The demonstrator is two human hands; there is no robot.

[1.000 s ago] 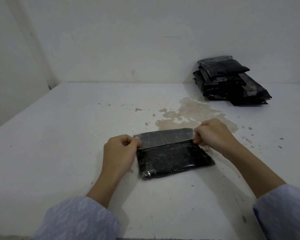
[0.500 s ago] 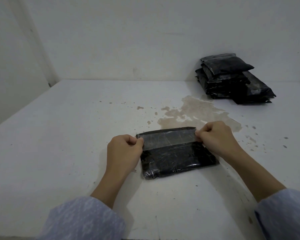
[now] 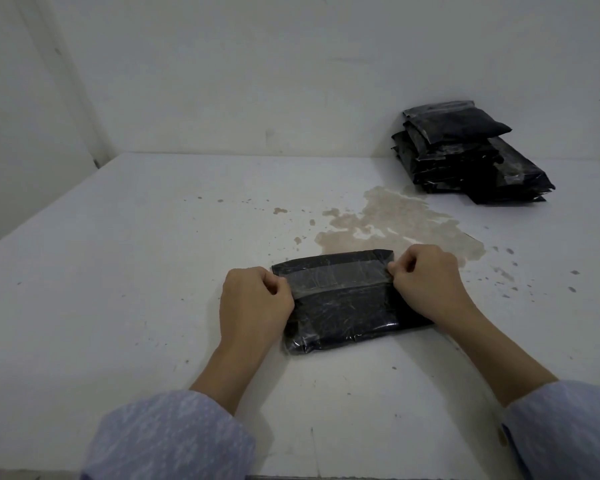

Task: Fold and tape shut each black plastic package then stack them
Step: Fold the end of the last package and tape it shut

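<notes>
A black plastic package (image 3: 343, 317) lies flat on the white table (image 3: 118, 271) in front of me. Its top flap (image 3: 336, 273) is folded down toward me over the body and shows a shiny grey band. My left hand (image 3: 255, 301) pinches the flap's left end between thumb and fingers. My right hand (image 3: 426, 275) pinches the flap's right end the same way. A stack of several black packages (image 3: 465, 154) sits at the far right against the wall.
A brown dried stain (image 3: 388, 223) spreads on the table just beyond the package, with small specks around it. White walls (image 3: 291, 81) close the table at the back and left. The table's front edge runs along the bottom of the view.
The flap has come further down over the package, exposing black plastic at the fold behind it. Both hands stayed pinched on its ends and shifted slightly toward me.
</notes>
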